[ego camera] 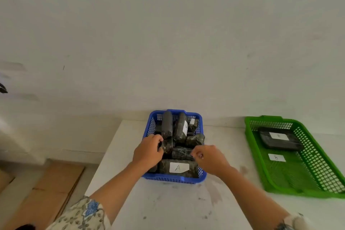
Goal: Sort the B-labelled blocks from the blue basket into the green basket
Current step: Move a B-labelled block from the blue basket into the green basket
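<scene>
The blue basket (175,179) sits at the table's middle, filled with several dark wrapped blocks. One at the front bears a white label marked A (178,167). My left hand (148,152) is inside the basket's left side, fingers curled on a dark upright block (166,132). Over the right side, my right hand (209,158) has its fingertips pinched against a dark block (182,153) lying in the middle; whether it grips is unclear. The green basket (265,177) stands to the right and holds one dark block (280,141) with a white label, plus a loose white label (276,157).
The white table (168,207) ends at a left edge, beyond which a brown floor (46,188) drops away. A pale wall (168,43) rises directly behind both baskets. Bare stained tabletop lies between the baskets and in front of them.
</scene>
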